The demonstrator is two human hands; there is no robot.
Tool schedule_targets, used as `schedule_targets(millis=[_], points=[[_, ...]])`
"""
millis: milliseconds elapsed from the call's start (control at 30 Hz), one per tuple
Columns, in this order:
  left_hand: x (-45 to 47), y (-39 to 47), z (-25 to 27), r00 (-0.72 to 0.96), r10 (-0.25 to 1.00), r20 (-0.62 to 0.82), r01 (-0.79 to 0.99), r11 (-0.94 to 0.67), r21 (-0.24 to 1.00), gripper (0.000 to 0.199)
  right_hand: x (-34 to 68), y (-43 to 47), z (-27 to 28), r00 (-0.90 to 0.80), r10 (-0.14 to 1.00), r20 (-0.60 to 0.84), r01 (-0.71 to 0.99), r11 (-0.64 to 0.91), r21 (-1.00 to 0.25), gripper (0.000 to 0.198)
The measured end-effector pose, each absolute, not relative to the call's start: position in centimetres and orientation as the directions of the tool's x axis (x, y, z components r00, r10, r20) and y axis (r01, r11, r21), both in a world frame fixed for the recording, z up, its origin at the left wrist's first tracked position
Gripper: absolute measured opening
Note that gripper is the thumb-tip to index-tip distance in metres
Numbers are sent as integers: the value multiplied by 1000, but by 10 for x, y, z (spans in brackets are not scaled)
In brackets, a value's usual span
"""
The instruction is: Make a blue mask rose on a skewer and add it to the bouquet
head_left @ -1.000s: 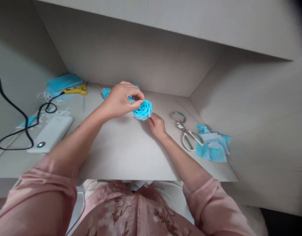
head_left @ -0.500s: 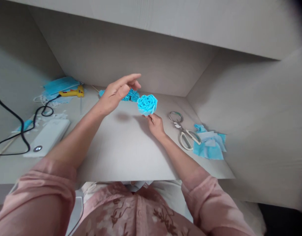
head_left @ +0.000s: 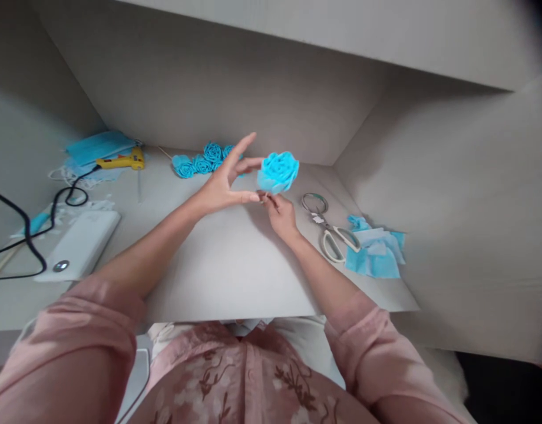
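A bright blue rose [head_left: 278, 172], with folded petals that look like mask cloth, is held up above the desk. My right hand [head_left: 281, 214] pinches it from below at its base; the stem itself is hidden by my fingers. On the rose's left side, my left hand [head_left: 224, 185] is open, thumb and fingers spread wide. The left thumb tip reaches the underside of the rose, close to my right fingertips, and one finger comes near the petals. Whether the left hand touches the rose I cannot tell.
Several finished blue roses [head_left: 202, 164] lie at the back wall. Left are a yellow glue gun [head_left: 123, 159] with black cord, blue masks [head_left: 98, 147] and a white power bank [head_left: 83, 244]. Right are white-handled scissors [head_left: 333, 242], a wire ring [head_left: 314, 203] and blue cloth pieces [head_left: 374, 259].
The rose has tilted and moved slightly right and up in my right hand. My left hand has come closer to it, its thumb and fingers opening wider.
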State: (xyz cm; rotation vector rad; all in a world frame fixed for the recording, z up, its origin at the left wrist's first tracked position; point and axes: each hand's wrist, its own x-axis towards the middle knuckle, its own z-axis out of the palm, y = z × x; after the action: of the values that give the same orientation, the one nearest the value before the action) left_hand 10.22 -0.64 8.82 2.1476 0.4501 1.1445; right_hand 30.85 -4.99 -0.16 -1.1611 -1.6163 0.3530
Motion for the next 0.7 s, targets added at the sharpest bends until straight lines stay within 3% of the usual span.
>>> schedule_targets(millis=[100,233,433,600,700], points=[[97,10,76,561,582,589,7,-715,699,103,323,-40,0,191,828,527,383,431,-817,40],[89,25,45,672,613,416,201,-691,694,83,340,-29,-3,255,829,498,347,402,-847,42],[67,9,3,848,530,-1,480,-767,426,96,338,-27,-7,246,831,498,314,418,-853,40],[62,-56,1,907,420,-28,405,-854,327,90,330,-28,-7,224,840,494,295,425,-856,38],[70,-116,2,967,254,8,237,-914,329,91,326,-29,-6,203,846,493,300,426,-854,38]])
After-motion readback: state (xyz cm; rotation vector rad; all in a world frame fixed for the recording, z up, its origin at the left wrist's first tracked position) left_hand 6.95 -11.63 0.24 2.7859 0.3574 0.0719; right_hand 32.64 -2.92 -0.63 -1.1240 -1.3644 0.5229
